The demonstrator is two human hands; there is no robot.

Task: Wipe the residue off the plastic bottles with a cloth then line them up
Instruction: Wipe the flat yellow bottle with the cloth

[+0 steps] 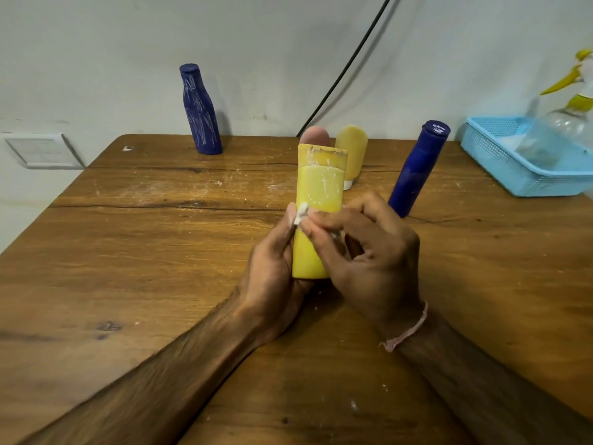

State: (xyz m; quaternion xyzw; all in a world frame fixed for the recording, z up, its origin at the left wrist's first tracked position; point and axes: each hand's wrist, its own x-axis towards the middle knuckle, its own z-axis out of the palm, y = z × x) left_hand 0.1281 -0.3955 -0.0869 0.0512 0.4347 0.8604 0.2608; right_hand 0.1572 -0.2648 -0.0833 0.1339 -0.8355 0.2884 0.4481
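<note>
A scuffed wooden table (160, 252) meets a pale wall (112, 43).

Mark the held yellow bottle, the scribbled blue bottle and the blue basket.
held yellow bottle (319, 187): head view, upper body.
scribbled blue bottle (201, 114): head view, mid-body.
blue basket (491, 162): head view, near wall.

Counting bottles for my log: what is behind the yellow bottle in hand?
A second yellow bottle, standing on its white cap, partly covered. A pinkish rounded top peeks over the held bottle; its rest is hidden.
</note>
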